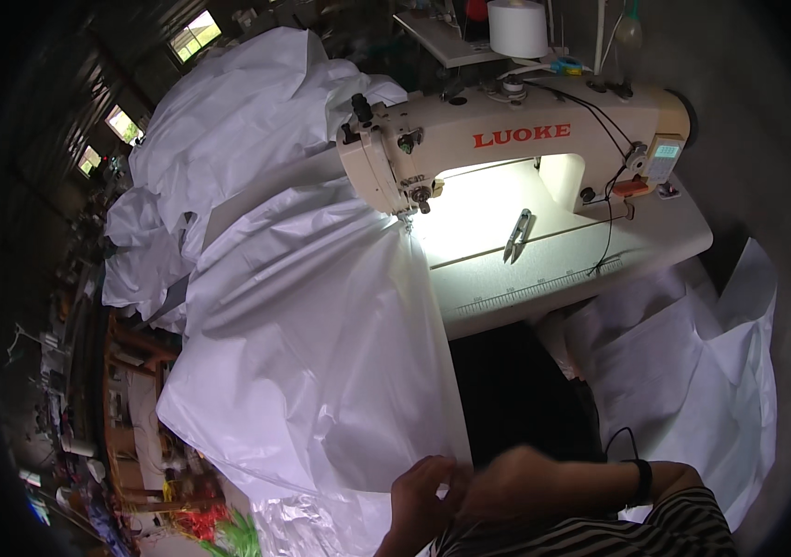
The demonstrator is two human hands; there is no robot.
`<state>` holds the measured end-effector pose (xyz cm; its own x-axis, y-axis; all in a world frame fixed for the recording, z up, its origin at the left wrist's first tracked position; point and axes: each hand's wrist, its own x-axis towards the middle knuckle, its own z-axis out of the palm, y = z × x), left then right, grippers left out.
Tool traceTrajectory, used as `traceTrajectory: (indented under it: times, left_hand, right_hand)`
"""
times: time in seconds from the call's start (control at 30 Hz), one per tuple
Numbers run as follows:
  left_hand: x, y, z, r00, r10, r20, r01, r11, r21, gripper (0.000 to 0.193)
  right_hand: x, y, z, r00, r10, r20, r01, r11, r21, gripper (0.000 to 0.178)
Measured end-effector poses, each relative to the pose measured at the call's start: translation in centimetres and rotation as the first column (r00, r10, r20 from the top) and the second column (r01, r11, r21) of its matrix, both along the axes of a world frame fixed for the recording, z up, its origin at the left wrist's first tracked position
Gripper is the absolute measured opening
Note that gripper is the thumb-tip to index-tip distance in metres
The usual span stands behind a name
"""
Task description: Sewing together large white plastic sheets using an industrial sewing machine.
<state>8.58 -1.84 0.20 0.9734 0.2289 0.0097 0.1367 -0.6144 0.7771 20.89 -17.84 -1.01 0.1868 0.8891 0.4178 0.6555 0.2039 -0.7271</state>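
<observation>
A large white plastic-like sheet point(321, 325) hangs in folds from the sewing machine point(525, 130) down toward me. Its upper part runs under the needle area at the machine's left end. Near the bottom, my left hand point(425, 497) is closed, thumb and fingers pinching the sheet's right edge. Right beside it, my right hand point(512, 485) reaches in from the right, knuckles up; its fingers are smeared and partly hidden, so their grip is unclear. Small thread snips point(518, 237) lie on the lit machine bed point(544, 274), apart from both hands.
More white sheeting point(228, 121) is heaped behind and left of the machine. Another white sheet point(683, 362) hangs at the right. A white thread cone point(518, 30) stands behind the machine. Wooden framing point(140, 343) and green and red material point(233, 534) are at lower left.
</observation>
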Motion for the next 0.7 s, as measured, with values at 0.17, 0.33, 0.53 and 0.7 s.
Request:
traceTrajectory:
  times: [0.17,0.33,0.53,0.7]
  left_hand:
    - [1.9,-1.3,-0.6,0.957,-0.254,0.142,0.191,0.916,0.353,0.013]
    - [2.8,-1.3,0.3,0.945,-0.291,0.150,0.221,0.905,0.362,0.010]
    - [2.2,0.3,1.2,0.983,-0.183,0.007,0.169,0.923,0.347,0.008]
    - [5.9,2.2,0.4,0.979,-0.198,0.054,0.148,0.866,0.478,0.011]
  right_hand:
    - [7.1,5.1,-3.1,0.449,-0.284,-0.847,0.235,0.952,-0.195,0.053]
    - [9.2,8.2,-2.9,0.778,-0.618,0.114,0.622,0.729,-0.286,0.055]
    - [7.9,10.4,-1.6,0.712,-0.401,0.577,0.693,0.535,-0.483,0.061]
    - [9.6,12.5,-2.4,0.684,-0.449,0.574,0.719,0.548,-0.428,0.059]
